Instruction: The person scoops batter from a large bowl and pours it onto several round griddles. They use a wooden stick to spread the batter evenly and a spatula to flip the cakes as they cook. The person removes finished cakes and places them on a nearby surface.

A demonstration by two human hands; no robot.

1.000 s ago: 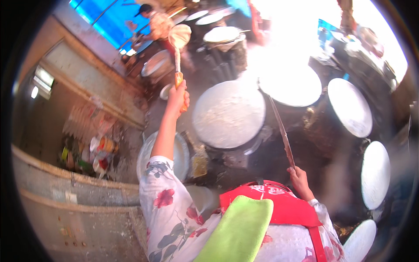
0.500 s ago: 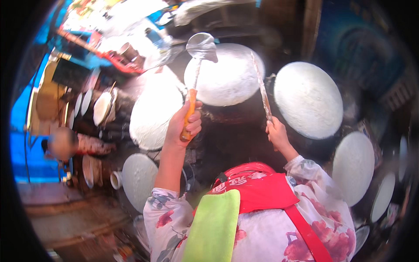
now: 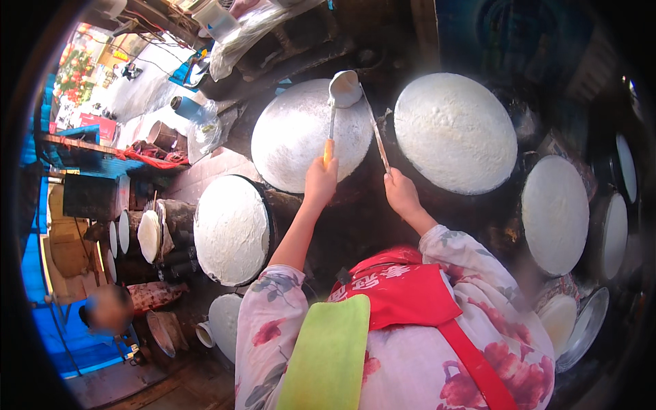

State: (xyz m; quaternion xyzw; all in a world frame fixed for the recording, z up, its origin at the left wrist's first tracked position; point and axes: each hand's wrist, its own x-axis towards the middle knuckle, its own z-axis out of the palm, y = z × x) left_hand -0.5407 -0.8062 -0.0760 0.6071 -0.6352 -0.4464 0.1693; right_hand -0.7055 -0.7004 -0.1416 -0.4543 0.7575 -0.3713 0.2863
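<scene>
My left hand (image 3: 321, 183) is closed round the orange handle of a ladle (image 3: 344, 90), whose pale, coated bowl is raised over the far edge of the middle round griddle (image 3: 287, 140). In my right hand (image 3: 403, 195) is a long thin stick (image 3: 375, 130) smeared with white. Its tip is beside the ladle's bowl; whether they touch I cannot tell. The middle griddle looks pale and speckled grey. White, rough-textured layers cover the right griddle (image 3: 454, 133) and the left griddle (image 3: 231, 229).
More white-topped rounds stand at the right, including a large one (image 3: 555, 215). A metal basin (image 3: 586, 329) sits at lower right. Smaller rounds (image 3: 149, 236) line the left, where another person (image 3: 154, 297) is. Clear plastic (image 3: 208, 133) and a blue container (image 3: 184, 108) are at the far left.
My hands have come closer together. The ladle and the stick's tip, apart before, are now side by side. The whole view has shifted and looks sharper.
</scene>
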